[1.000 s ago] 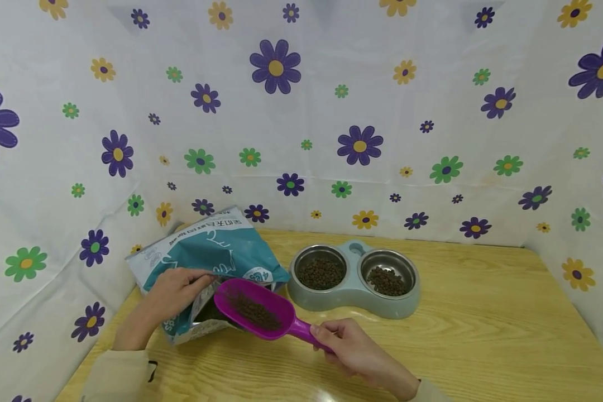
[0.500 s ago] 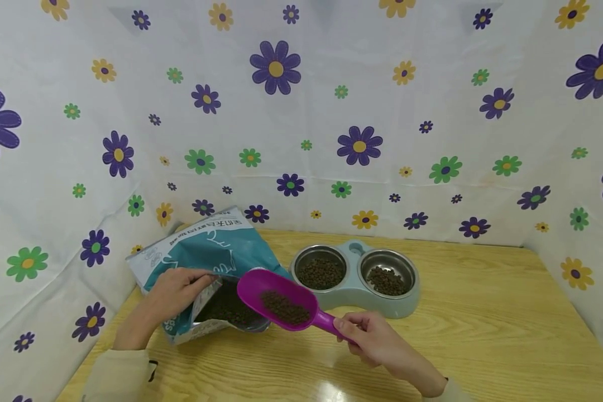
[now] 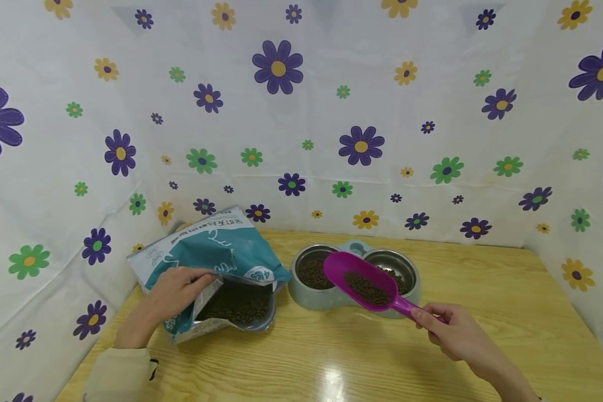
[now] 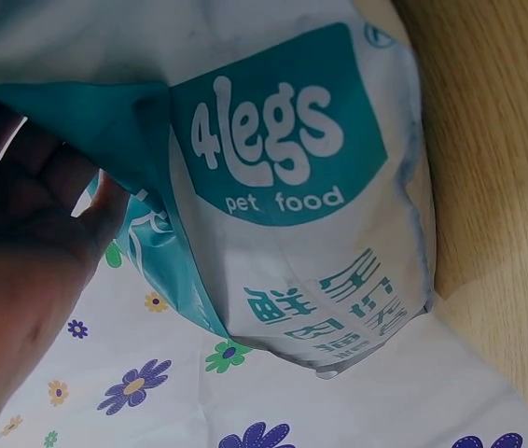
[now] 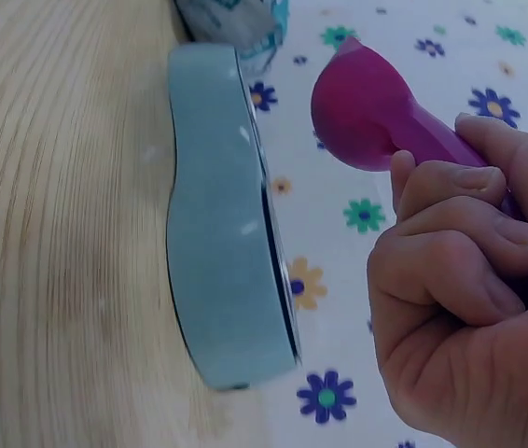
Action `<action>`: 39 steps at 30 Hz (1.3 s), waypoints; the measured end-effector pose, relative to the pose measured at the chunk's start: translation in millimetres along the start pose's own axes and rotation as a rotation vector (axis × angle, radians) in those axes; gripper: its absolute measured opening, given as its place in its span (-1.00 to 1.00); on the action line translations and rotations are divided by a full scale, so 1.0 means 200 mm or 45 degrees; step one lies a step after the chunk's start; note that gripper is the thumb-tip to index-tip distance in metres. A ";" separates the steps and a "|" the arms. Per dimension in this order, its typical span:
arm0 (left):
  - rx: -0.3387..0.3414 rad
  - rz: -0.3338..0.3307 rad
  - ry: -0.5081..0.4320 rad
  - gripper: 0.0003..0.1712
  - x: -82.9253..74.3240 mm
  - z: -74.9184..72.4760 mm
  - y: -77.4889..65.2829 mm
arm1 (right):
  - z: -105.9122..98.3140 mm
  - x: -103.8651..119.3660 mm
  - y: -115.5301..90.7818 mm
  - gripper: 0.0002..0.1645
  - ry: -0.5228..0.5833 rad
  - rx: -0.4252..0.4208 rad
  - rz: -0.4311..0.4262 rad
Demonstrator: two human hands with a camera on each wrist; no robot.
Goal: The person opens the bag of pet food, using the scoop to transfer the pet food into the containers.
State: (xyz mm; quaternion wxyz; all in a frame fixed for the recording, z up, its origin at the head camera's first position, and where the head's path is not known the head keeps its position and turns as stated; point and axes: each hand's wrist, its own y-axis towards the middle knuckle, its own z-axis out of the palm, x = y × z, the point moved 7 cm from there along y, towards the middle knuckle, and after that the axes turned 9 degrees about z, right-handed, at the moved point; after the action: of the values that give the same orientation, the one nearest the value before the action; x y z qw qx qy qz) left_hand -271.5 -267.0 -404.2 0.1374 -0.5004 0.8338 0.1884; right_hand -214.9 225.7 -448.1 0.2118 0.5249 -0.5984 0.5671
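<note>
My right hand [image 3: 454,332] grips the handle of a magenta scoop [image 3: 334,267] that carries brown kibble [image 3: 367,288]. In the head view the scoop hangs in front of a pale blue double pet bowl [image 3: 314,301] and hides part of it. The right wrist view shows the fingers [image 5: 451,247] curled round the handle, with the bowl stand [image 5: 222,224] lower down. At the left, my left hand [image 3: 173,296] pinches the upper edge of a teal and white pet food bag [image 3: 246,245]. The bag's mouth gapes, showing kibble [image 3: 241,307] inside.
Both steel bowls hold kibble; the left bowl [image 3: 301,254] stands close to the bag's right corner. The wooden table [image 3: 492,290] reaches back to a white cloth [image 3: 301,111] printed with flowers, which also hangs at both sides.
My right hand has carried the loaded scoop from the bag's mouth to the right, over towards the bowls. The left hand and the bag stay about where they were.
</note>
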 end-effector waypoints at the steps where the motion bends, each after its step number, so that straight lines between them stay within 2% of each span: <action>1: 0.001 0.001 0.003 -0.63 0.00 0.00 0.00 | -0.03 -0.02 -0.01 -0.45 -0.008 -0.019 0.007; 9: -0.019 0.002 0.003 -0.65 0.01 0.00 0.00 | -0.23 -0.10 -0.07 -0.41 -0.066 -0.163 0.137; 16: -0.027 -0.005 -0.017 -0.66 0.01 0.01 0.00 | -0.39 -0.11 -0.11 -0.39 -0.222 -0.291 0.169; 22: -0.014 -0.008 -0.007 -0.65 0.01 0.00 0.00 | -0.48 -0.10 -0.12 -0.32 -0.366 -0.353 0.193; 28: -0.027 -0.004 -0.008 -0.67 0.02 0.00 0.01 | -0.49 -0.04 -0.12 -0.29 -0.589 -0.445 0.116; 39: -0.022 -0.004 -0.023 -0.67 0.02 0.01 0.00 | -0.40 0.10 -0.12 -0.40 -0.933 -0.605 -0.048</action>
State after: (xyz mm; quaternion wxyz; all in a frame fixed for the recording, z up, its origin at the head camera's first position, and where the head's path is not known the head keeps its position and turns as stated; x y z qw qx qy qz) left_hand -273.4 -269.1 -407.5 0.1409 -0.5011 0.8301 0.1999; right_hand -229.0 295.6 -399.0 0.1105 0.6389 -0.7383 0.1860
